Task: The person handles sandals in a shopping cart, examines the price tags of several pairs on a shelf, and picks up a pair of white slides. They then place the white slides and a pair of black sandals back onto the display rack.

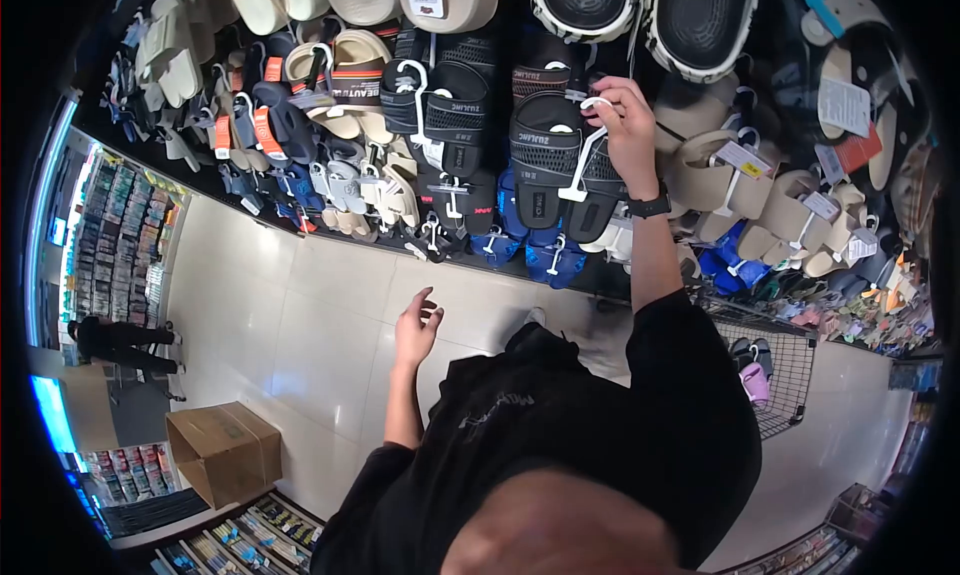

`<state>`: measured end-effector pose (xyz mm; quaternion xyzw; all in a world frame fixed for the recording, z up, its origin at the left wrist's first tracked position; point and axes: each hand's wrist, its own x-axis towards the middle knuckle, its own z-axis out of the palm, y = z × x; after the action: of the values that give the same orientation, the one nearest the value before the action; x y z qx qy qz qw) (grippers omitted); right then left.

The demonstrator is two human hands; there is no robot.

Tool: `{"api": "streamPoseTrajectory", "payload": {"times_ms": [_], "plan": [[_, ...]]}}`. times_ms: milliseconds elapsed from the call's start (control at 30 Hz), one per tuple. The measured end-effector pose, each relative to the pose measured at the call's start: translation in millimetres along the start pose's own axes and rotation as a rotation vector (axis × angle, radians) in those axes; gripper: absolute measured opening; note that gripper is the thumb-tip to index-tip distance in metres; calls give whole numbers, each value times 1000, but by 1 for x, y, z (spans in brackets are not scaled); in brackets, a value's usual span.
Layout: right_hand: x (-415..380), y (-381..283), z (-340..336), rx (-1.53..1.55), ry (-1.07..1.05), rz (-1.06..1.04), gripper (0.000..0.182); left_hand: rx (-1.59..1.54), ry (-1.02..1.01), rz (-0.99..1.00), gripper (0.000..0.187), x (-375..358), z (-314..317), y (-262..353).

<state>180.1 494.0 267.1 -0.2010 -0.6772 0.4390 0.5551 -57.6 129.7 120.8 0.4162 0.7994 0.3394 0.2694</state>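
Note:
My right hand [626,140] is raised to the rack, its fingers pinched on the hooked top of a white plastic hanger [583,160]. From that hanger hangs a pair of black slide sandals [540,165] with mesh-patterned straps. A dark watch band [649,206] circles my right wrist. Lower down, my left hand [417,328] hovers over the floor with nothing in it, fingers loosely bent and apart. A similar black pair [455,125] on its own white hanger is just left of the held one. Blue sandals [553,262] hang below.
Beige slides [715,170] crowd the rack to the right, and patterned clogs [700,20] hang above. A wire basket [800,375] with a pink pair stands behind my right side. On the tiled floor [310,325] sits a cardboard box [225,453]. Another person [125,340] is far left.

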Motion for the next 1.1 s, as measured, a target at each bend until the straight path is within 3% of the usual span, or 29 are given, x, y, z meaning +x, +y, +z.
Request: {"api": "streamPoseTrajectory", "payload": {"times_ms": [100,267,333,400,467,533,600,667,767,867,933,1000,1100], "plan": [[12,-1,5,-98,72,-81,7,29,-43,-12,46,21,4,7],[36,15,14,-136,198,42,9,191,-217,62,49,40,21,11],[41,28,15,-446,204,-148,10,209,-270,100,49,46,26,10],[37,16,14,-309,227,-62,11,217,-305,125,49,54,27,9],[21,-5,14,-235,304,-57,10,235,-341,149,49,60,22,4],[-11,-21,6,-354,446,-277,9,258,-349,161,49,66,11,-10],[-69,1,-24,-430,645,-264,11,255,-343,146,49,75,-3,-29],[-146,7,-43,-386,910,41,13,232,-336,89,49,76,-22,-61],[-266,2,-65,-1329,1097,412,24,311,-336,19,48,72,-57,-111],[-352,-37,-59,-1580,966,1176,39,385,-382,27,48,72,-85,-166],[-394,-60,-50,-1361,838,1537,48,381,-447,20,49,77,-99,-197],[-455,-52,-47,-1644,760,1305,45,444,-484,108,49,86,-105,-231],[-472,-56,-36,-1772,661,1330,50,517,-560,208,49,98,-116,-242]]}}
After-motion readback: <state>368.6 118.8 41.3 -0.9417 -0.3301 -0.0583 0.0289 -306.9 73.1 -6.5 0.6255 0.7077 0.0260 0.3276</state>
